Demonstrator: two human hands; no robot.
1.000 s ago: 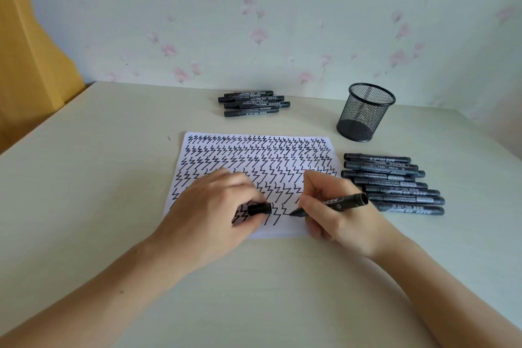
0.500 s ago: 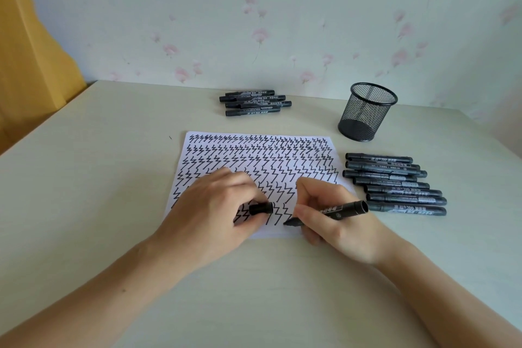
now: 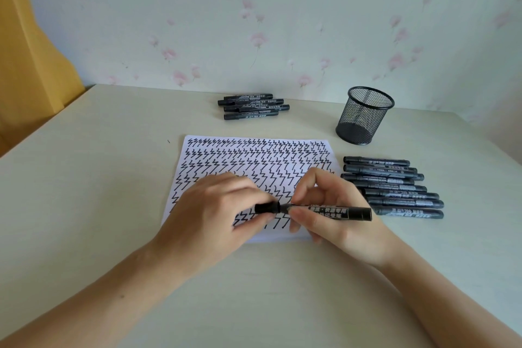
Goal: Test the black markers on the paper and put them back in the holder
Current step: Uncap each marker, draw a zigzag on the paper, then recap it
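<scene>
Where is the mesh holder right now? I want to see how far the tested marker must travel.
In the head view, the mesh holder stands upright at the table's far right, beyond the paper's far right corner and behind the row of markers.

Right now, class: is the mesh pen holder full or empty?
Empty: the holder stands upright, only bare mesh showing through its sides, no markers inside.

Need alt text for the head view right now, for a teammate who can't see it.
Two bare hands over a zigzag-covered paper: the left hand pinches a black cap at the tip of the black marker gripped by the right hand. Marker rows and an empty mesh holder lie beyond.
</scene>
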